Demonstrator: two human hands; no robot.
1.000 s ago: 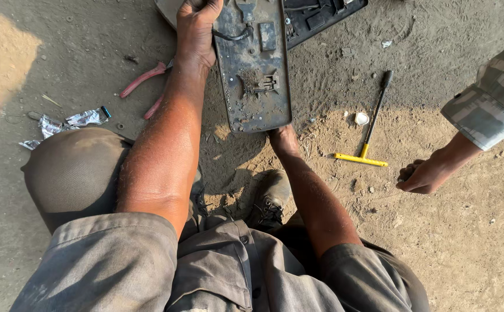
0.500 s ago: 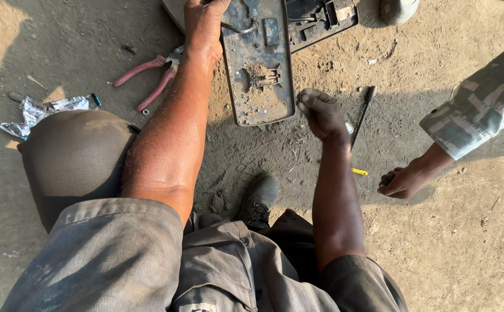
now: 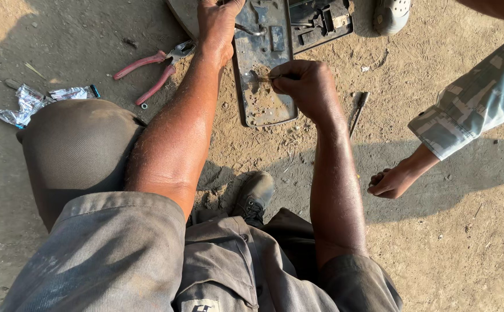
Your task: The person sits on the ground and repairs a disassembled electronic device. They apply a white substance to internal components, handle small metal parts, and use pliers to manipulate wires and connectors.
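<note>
Dusty metal on rough dirt
Matt, grimy metal plate [image 3: 263, 69] is lying on gritty ground [image 3: 465, 254]; pliers [image 3: 151, 72] are showing glossy pink plastic grips

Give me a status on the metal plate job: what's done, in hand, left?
Done: the dark metal plate lies flat on the dirt, pinned at its top by the left hand.
In hand: the right hand pinches a small thin piece against the plate's middle; what it is, I cannot tell.
Left: the red-handled pliers and the screwdriver lie unused on the ground.

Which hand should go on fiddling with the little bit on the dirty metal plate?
Probably the right hand: its fingertips already pinch a small part on the metal plate. The left hand is busy steadying the plate's far end.
</note>
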